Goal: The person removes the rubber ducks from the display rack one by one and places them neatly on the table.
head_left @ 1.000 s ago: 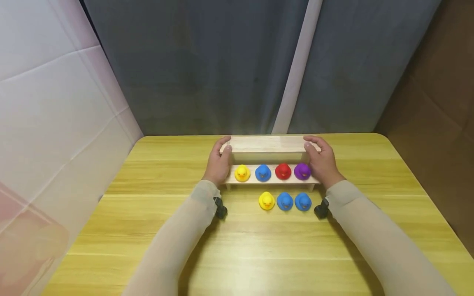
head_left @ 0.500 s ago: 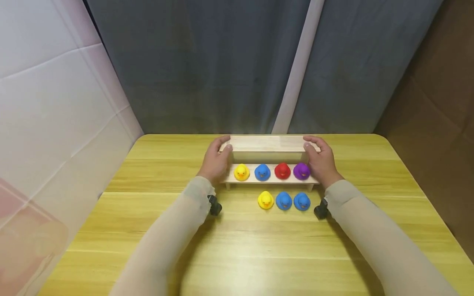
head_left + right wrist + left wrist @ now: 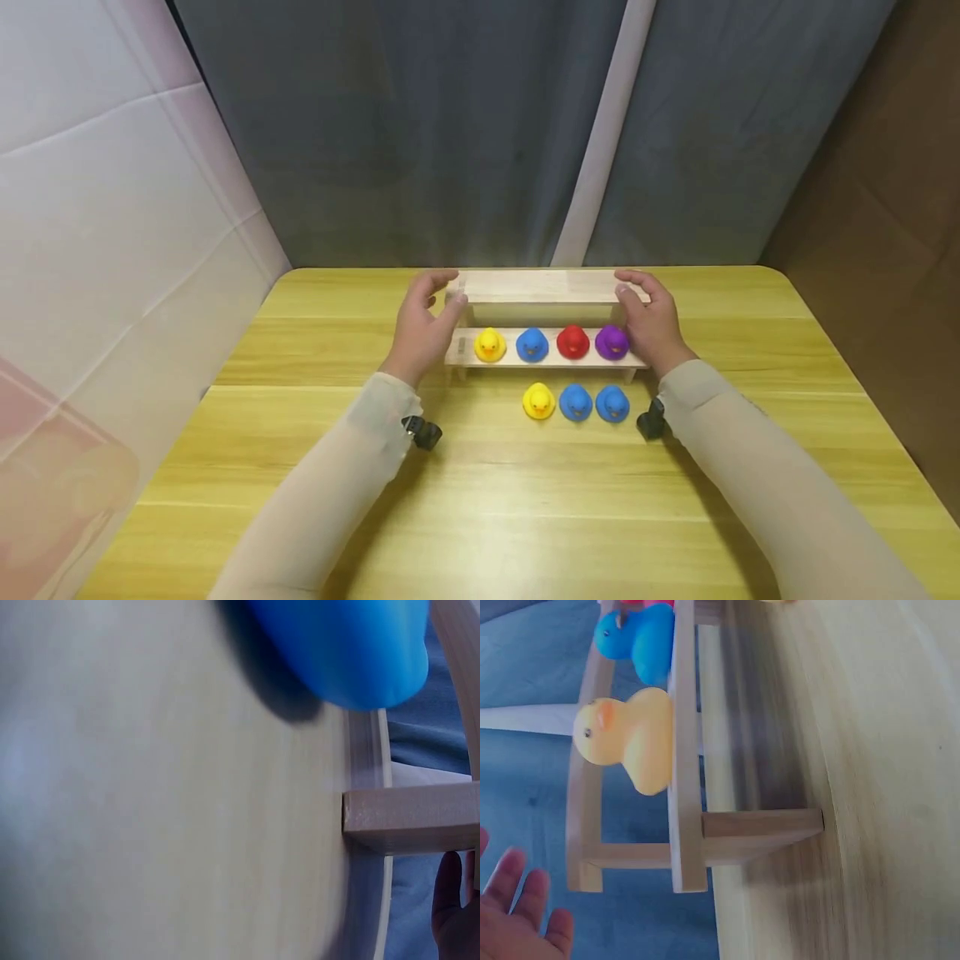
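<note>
A two-tier wooden shelf [image 3: 540, 287] stands toward the back of the table. On its lower board sit a yellow rubber duck [image 3: 490, 345], a blue duck [image 3: 532, 345], a red duck [image 3: 573, 342] and a purple duck [image 3: 612, 342]. My left hand [image 3: 422, 333] is beside the shelf's left end, fingers spread and holding nothing; the left wrist view shows its fingertips [image 3: 534, 896] apart from the wood. At the right end, my right hand [image 3: 656, 325] grips the upper board between thumb and fingers. In the right wrist view that hand is partly hidden by a shelf leg [image 3: 412, 814].
In front of the shelf, a yellow duck [image 3: 538, 402] and two blue ducks [image 3: 575, 403] stand in a row on the wooden table [image 3: 495, 517]. A grey curtain [image 3: 405, 150] hangs behind. A white wall [image 3: 112, 250] flanks the left side, a brown one [image 3: 885, 250] the right.
My left hand has let go of the shelf's left end and moved left, its fingers spreading. The right hand keeps its grip; the ducks and shelf stay in place.
</note>
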